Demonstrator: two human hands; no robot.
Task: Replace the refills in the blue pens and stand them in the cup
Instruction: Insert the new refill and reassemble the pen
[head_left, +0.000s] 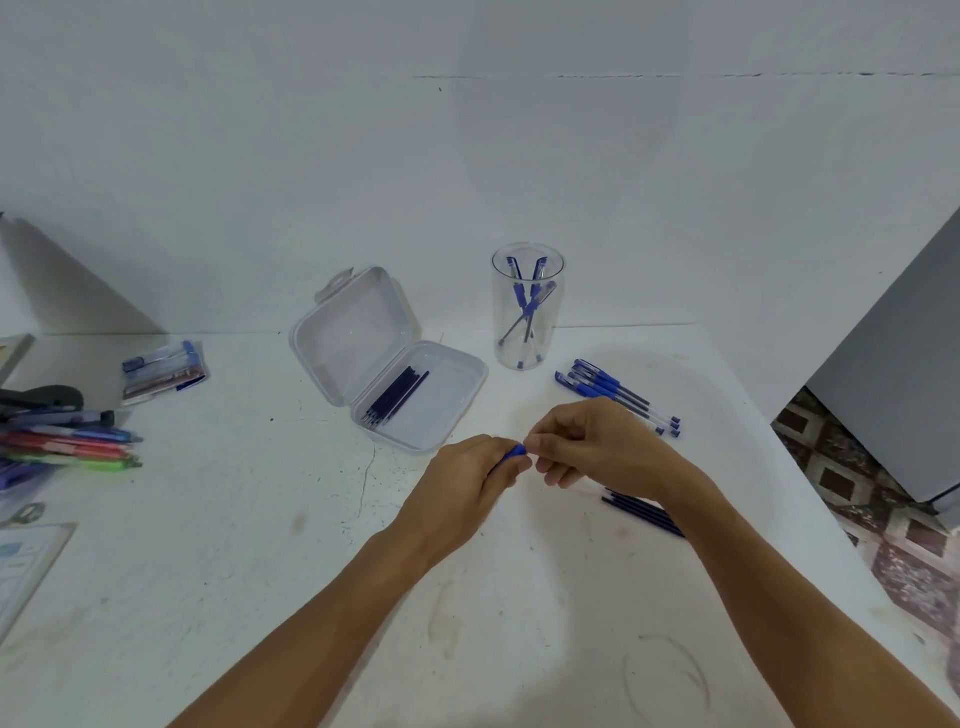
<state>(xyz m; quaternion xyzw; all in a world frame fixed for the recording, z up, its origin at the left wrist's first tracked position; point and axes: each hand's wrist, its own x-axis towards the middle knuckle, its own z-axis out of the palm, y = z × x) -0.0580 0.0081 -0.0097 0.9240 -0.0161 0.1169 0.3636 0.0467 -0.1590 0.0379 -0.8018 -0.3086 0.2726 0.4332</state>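
Note:
My left hand (470, 480) grips a blue pen (515, 451); only its blue grip end shows between the fingers. My right hand (597, 444) meets it from the right, fingers curled and pinching at that same end. What the right fingers hold is hidden. A clear cup (527, 306) stands at the back with three blue pens in it. Several capped blue pens (613, 392) lie right of the cup. An open clear case (410, 400) holds several dark refills (397, 397). More dark refills (644, 512) lie under my right wrist.
The white table's right edge (810, 483) drops to a tiled floor, with a grey cabinet (893, 379) beyond. Coloured pens (72, 444), a pen pack (163, 369) and a laminated sheet (26, 566) lie at the left. A wall stands behind the cup.

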